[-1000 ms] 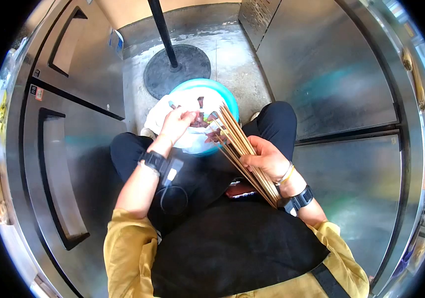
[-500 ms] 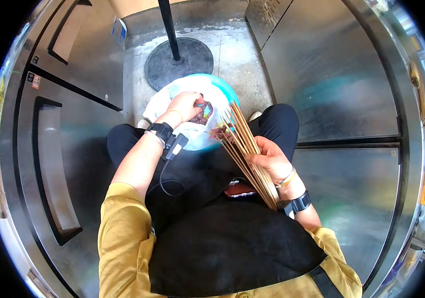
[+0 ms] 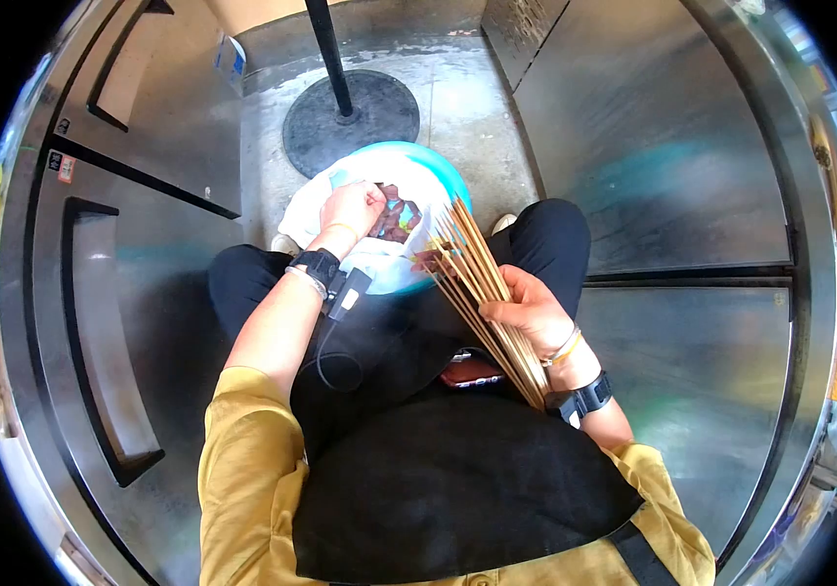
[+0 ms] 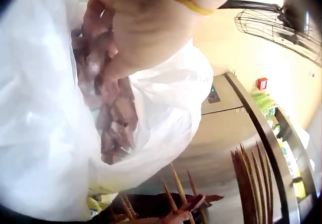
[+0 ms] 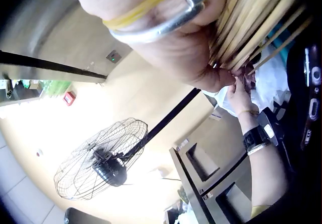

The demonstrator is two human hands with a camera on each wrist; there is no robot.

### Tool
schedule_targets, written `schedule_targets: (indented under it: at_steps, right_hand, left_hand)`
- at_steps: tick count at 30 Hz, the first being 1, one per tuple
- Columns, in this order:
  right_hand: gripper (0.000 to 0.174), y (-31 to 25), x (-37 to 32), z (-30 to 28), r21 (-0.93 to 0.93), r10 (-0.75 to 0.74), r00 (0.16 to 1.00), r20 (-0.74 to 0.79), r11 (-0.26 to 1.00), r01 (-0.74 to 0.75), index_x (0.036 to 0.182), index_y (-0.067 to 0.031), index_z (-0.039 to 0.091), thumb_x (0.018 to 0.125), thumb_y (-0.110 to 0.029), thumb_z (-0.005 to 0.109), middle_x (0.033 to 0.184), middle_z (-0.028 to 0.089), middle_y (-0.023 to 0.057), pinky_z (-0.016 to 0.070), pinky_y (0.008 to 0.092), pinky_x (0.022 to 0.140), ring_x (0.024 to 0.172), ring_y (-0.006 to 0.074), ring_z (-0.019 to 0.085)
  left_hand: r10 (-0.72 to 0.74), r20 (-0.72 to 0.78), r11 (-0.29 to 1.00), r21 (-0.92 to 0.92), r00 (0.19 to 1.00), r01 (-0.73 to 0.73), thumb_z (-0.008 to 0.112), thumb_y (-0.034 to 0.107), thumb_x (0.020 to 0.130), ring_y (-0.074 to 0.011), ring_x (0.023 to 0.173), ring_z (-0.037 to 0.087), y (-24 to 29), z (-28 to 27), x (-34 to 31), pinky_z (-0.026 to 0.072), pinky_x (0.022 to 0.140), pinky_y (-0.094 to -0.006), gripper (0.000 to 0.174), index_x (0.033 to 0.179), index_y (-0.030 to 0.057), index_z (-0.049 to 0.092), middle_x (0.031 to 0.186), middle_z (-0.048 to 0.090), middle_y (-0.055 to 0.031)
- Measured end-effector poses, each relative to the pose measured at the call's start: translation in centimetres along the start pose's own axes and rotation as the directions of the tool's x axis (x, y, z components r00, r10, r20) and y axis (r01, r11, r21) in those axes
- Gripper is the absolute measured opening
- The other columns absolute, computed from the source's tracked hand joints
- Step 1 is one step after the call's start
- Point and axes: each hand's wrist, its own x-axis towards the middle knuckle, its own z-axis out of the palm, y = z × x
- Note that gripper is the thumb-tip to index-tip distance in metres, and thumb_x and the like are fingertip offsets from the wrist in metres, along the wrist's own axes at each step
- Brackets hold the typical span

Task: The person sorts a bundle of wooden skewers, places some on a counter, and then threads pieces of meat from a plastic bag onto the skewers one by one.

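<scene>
Dark red meat pieces [image 3: 398, 214] lie in a white plastic bag [image 4: 166, 118] set in a blue basin [image 3: 450, 174]. Over the bag's left side, my left hand [image 3: 351, 208] reaches in, its thumb and curled fingers pinching at the meat, as the left wrist view shows close up. My right hand [image 3: 530, 311] grips a thick bundle of wooden skewers [image 3: 485, 283], slanting up and left with their points by the basin's right edge. Some skewers carry pieces of meat [image 4: 183, 209] near their points.
A black pole on a round base [image 3: 351, 124] stands beyond the basin; a fan [image 5: 103, 158] shows in the right wrist view. Steel cabinets [image 3: 653, 146] line both sides. Between my knees lies a phone [image 3: 472, 369].
My left hand has gone from above the bag down into its meat, then shifted slightly left, with more meat showing. The right hand still holds the skewers in nearly the same place.
</scene>
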Motion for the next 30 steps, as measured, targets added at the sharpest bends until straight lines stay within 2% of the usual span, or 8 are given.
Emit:
schedule_targets:
  at_steps: [4,8,12,14,16,19,23,30]
  right_hand:
    - [0.028,-0.2,0.1,0.7,0.028,0.01,1.0,0.011,1.0,-0.01,0.101,-0.0017,0.053,0.077,-0.002,0.066,0.086,0.058,0.0005,0.0456,0.0205,0.066,0.073,0.0072,0.055]
    - [0.027,-0.1,0.0,0.3,0.004,-0.011,1.0,0.015,1.0,0.011,0.1,-0.0022,0.053,0.077,-0.002,0.067,0.085,0.058,0.0001,0.0452,0.0203,0.066,0.073,0.0072,0.055]
    - [0.027,0.1,-0.1,0.0,-0.011,-0.003,1.0,0.006,1.0,0.003,0.099,-0.002,0.053,0.077,-0.003,0.068,0.085,0.058,0.0002,0.045,0.0206,0.066,0.074,0.0074,0.055]
    - [0.027,0.2,0.1,0.2,-0.026,0.003,1.0,0.012,1.0,-0.002,0.099,-0.0018,0.053,0.077,-0.003,0.068,0.086,0.057,0.0004,0.0449,0.021,0.066,0.075,0.0076,0.055]
    - [0.027,0.1,0.3,0.5,-0.051,0.002,1.0,0.028,0.999,0.0,0.1,-0.0013,0.053,0.077,-0.004,0.068,0.086,0.057,0.0007,0.0448,0.0215,0.067,0.076,0.008,0.054]
    - [0.028,-0.3,0.2,1.3,-0.089,-0.03,0.999,0.021,0.995,0.032,0.1,-0.0009,0.052,0.076,-0.004,0.067,0.087,0.057,0.001,0.0446,0.0221,0.069,0.077,0.0085,0.054]
    - [0.03,-0.5,0.3,1.1,-0.201,-0.047,0.998,0.051,0.978,0.056,0.102,-0.0019,0.051,0.077,0.0,0.067,0.085,0.053,-0.0011,0.0445,0.0207,0.067,0.076,0.0072,0.052]
    - [0.028,-0.3,0.2,1.5,-0.091,-0.013,1.0,0.026,0.996,0.015,0.099,-0.0031,0.051,0.076,0.0,0.067,0.083,0.051,-0.002,0.0408,0.0189,0.06,0.07,0.0053,0.05]
  left_hand:
    - [0.092,-0.001,0.947,0.308,0.996,-0.087,0.064,0.036,0.076,-0.0249,0.079,0.065,2.2,0.2,-0.6,0.0496,0.072,-0.0376,0.021,0.079,0.0172,0.072,0.083,0.068,-0.0061]
    - [0.124,-0.071,0.918,0.387,0.99,-0.087,0.066,0.035,0.074,-0.0255,0.079,0.065,2.5,2.3,-0.2,0.0478,0.073,-0.0403,0.019,0.075,0.0167,0.07,0.081,0.068,-0.0064]
    - [0.199,-0.156,0.964,0.209,0.968,-0.164,0.07,0.03,0.074,-0.0247,0.072,0.064,0.4,2.6,-0.2,0.0488,0.069,-0.036,0.015,0.08,0.0156,0.069,0.076,0.067,-0.0064]
    - [0.105,-0.156,0.985,-0.116,0.982,-0.124,0.07,0.023,0.074,-0.0207,0.072,0.063,-0.3,1.6,-1.1,0.0487,0.065,-0.0334,0.011,0.082,0.0148,0.068,0.077,0.066,-0.0068]
    - [0.013,-0.029,0.828,-0.56,0.999,-0.027,0.07,0.013,0.078,-0.0108,0.068,0.061,-1.1,0.9,-1.5,0.0469,0.06,-0.0232,0.009,0.085,0.0091,0.068,0.078,0.066,-0.0034]
    - [0.034,0.0,0.634,-0.773,0.999,-0.021,0.067,0.009,0.082,-0.0074,0.072,0.06,-0.5,-0.4,-3.8,0.0459,0.061,-0.0205,0.009,0.089,0.0032,0.067,0.08,0.066,-0.0003]
    - [-0.013,0.114,0.526,-0.844,0.993,0.104,0.069,0.008,0.081,-0.0059,0.074,0.058,0.9,-1.4,-6.0,0.0439,0.063,-0.0185,0.013,0.093,0.0038,0.067,0.082,0.065,0.001]
    - [0.046,0.1,0.495,-0.866,0.994,0.064,0.068,0.01,0.081,-0.0062,0.075,0.058,3.3,-2.1,-7.3,0.0444,0.064,-0.0189,0.013,0.093,0.0053,0.067,0.082,0.065,0.0008]
